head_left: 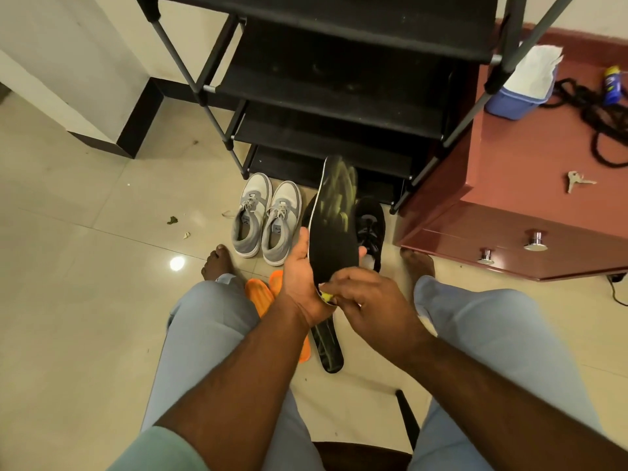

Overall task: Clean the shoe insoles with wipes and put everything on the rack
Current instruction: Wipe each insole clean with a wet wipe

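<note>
My left hand (pixel 300 273) grips a black insole with yellow-green marks (pixel 334 229), holding it upright above the floor. My right hand (pixel 363 300) pinches the insole's heel end, where a small yellow patch shows. A second black insole (pixel 328 345) lies on the tiles below, beside two orange insoles (pixel 260 295). A pair of grey sneakers (pixel 266 220) stands in front of the black shoe rack (pixel 339 93). A black shoe (pixel 370 229) sits behind the held insole. A blue tub of white wipes (pixel 525 86) rests on the cabinet.
A reddish cabinet (pixel 503 205) stands at the right with keys (pixel 577 181), a black cord (pixel 598 124) and a small blue-yellow bottle (pixel 613 85). My bare feet and knees frame the insoles. Small scraps of debris lie on the tiles at left. A dark seat edge is below.
</note>
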`<control>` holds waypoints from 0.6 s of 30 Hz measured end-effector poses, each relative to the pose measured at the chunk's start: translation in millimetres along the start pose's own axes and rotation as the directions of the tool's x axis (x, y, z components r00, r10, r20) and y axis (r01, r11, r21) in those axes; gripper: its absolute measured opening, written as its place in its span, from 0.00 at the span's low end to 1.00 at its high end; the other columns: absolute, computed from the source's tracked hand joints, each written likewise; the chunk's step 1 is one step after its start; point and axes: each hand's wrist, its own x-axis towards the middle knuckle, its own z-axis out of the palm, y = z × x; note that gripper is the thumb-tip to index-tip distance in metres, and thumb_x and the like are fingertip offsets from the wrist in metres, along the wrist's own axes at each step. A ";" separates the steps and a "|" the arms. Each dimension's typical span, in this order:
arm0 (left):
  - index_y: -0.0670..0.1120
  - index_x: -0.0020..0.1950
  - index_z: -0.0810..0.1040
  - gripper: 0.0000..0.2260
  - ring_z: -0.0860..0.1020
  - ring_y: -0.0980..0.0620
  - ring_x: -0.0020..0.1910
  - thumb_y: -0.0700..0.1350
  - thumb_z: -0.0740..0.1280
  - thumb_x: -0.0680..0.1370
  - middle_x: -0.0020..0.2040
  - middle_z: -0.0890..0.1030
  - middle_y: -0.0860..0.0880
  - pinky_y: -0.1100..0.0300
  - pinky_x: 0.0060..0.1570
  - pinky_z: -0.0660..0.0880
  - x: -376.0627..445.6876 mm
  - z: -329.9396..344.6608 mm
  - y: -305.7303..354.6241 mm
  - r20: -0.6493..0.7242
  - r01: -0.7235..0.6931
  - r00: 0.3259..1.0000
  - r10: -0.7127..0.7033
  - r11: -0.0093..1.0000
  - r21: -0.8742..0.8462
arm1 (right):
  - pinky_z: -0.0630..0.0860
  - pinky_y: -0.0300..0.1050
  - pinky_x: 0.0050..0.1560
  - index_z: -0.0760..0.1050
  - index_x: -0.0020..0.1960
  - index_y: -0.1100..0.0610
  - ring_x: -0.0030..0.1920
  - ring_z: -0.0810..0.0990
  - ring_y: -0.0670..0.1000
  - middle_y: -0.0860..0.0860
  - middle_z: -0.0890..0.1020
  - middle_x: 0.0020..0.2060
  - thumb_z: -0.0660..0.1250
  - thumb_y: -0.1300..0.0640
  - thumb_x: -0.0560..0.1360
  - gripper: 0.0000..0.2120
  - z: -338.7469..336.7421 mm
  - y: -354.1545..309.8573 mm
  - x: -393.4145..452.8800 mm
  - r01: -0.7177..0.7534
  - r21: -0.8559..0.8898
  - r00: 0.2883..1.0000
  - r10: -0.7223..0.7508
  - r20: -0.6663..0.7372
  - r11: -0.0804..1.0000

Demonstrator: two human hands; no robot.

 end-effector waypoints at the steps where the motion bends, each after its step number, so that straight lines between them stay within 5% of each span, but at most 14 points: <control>1: 0.41 0.68 0.76 0.33 0.77 0.41 0.62 0.67 0.58 0.77 0.67 0.76 0.36 0.47 0.63 0.74 -2.4 1.8 -3.7 0.018 0.016 1.000 -0.016 1.000 -0.001 | 0.79 0.45 0.45 0.83 0.49 0.60 0.43 0.82 0.53 0.53 0.83 0.43 0.65 0.68 0.68 0.13 -2.0 1.0 4.0 0.009 -0.042 1.000 -0.010 -0.017 0.999; 4: 0.41 0.69 0.75 0.32 0.75 0.41 0.66 0.63 0.62 0.75 0.64 0.77 0.39 0.48 0.71 0.67 -9.1 5.1 -16.4 0.106 0.074 0.992 -0.072 0.997 -0.021 | 0.74 0.42 0.48 0.83 0.45 0.61 0.42 0.82 0.55 0.55 0.83 0.41 0.66 0.69 0.64 0.13 -4.8 10.2 25.2 -0.012 -0.137 0.995 -0.002 -0.098 0.991; 9: 0.47 0.70 0.75 0.24 0.80 0.41 0.58 0.60 0.55 0.82 0.61 0.81 0.41 0.42 0.62 0.71 -12.0 1.7 -17.9 0.172 0.067 0.981 -0.086 0.991 0.114 | 0.75 0.47 0.57 0.82 0.53 0.60 0.51 0.79 0.54 0.55 0.82 0.49 0.66 0.66 0.74 0.10 -18.7 31.7 54.7 -0.238 -0.099 0.960 0.219 -0.176 0.966; 12: 0.44 0.59 0.82 0.25 0.82 0.41 0.53 0.59 0.57 0.78 0.54 0.83 0.39 0.45 0.61 0.72 -9.6 -0.9 -6.5 0.156 0.038 0.987 -0.048 0.997 0.071 | 0.78 0.52 0.52 0.83 0.50 0.60 0.48 0.80 0.55 0.55 0.82 0.46 0.68 0.68 0.71 0.10 -16.4 18.3 47.1 -0.116 -0.105 0.988 0.103 -0.115 0.988; 15: 0.40 0.71 0.73 0.38 0.74 0.38 0.65 0.70 0.55 0.76 0.67 0.74 0.36 0.43 0.71 0.65 0.2 -4.2 -1.6 0.134 0.012 0.991 -0.016 0.999 0.032 | 0.81 0.49 0.40 0.83 0.43 0.60 0.40 0.81 0.57 0.55 0.82 0.40 0.68 0.69 0.64 0.11 -4.2 -1.5 19.4 0.032 -0.127 0.999 -0.033 -0.005 0.991; 18: 0.41 0.73 0.71 0.40 0.71 0.39 0.70 0.72 0.52 0.77 0.73 0.70 0.38 0.44 0.73 0.63 4.9 -3.7 -4.9 0.099 0.031 0.994 -0.035 0.999 0.038 | 0.81 0.48 0.38 0.83 0.43 0.61 0.39 0.81 0.56 0.55 0.82 0.39 0.68 0.69 0.63 0.10 -1.8 -3.3 10.5 0.062 -0.106 0.998 -0.062 0.007 0.992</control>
